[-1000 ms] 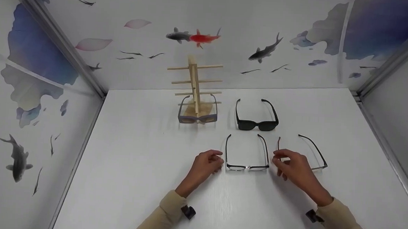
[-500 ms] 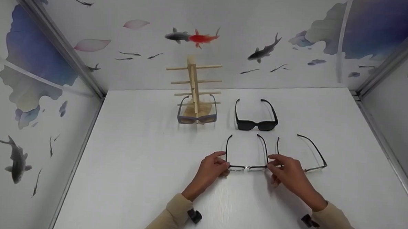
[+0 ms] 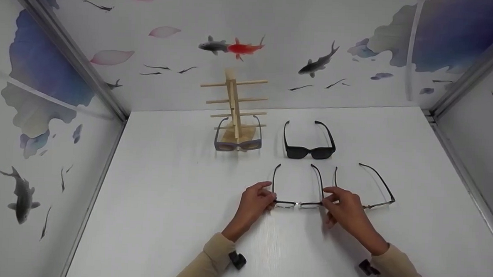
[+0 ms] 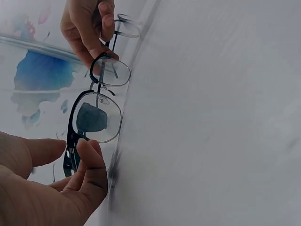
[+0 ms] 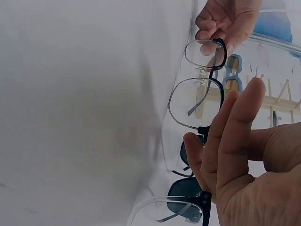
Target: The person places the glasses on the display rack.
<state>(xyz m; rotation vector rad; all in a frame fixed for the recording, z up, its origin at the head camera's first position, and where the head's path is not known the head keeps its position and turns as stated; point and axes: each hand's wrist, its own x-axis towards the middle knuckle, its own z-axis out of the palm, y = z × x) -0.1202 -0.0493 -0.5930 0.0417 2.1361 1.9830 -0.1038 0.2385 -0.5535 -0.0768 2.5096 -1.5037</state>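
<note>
Black half-rimmed eyeglasses [image 3: 311,204] lie with temples pointing away from me, in the middle of the white table. My left hand [image 3: 255,203] pinches their left front corner between thumb and fingers, as the left wrist view shows on the dark browline [image 4: 72,120]. At the opposite corner my right hand [image 3: 346,209] pinches the hinge; part of its thumb is hidden in the right wrist view. Just right of that hand rests a second pair of thin-framed glasses [image 3: 382,182], partly covered by it. Black sunglasses [image 3: 310,153] sit farther back, temples unfolded.
A wooden display stand [image 3: 233,100] with several crossbars rises at the back. Grey-purple glasses [image 3: 250,145] hang on its lowest bar. Printed panels [image 3: 161,89] wall in the table [image 3: 164,218] at the back and both sides.
Both hands have closed in on the middle eyeglasses from either side, the right one leaving the right-hand pair, and now pinch the frame corners. The glasses stay nearly in place.
</note>
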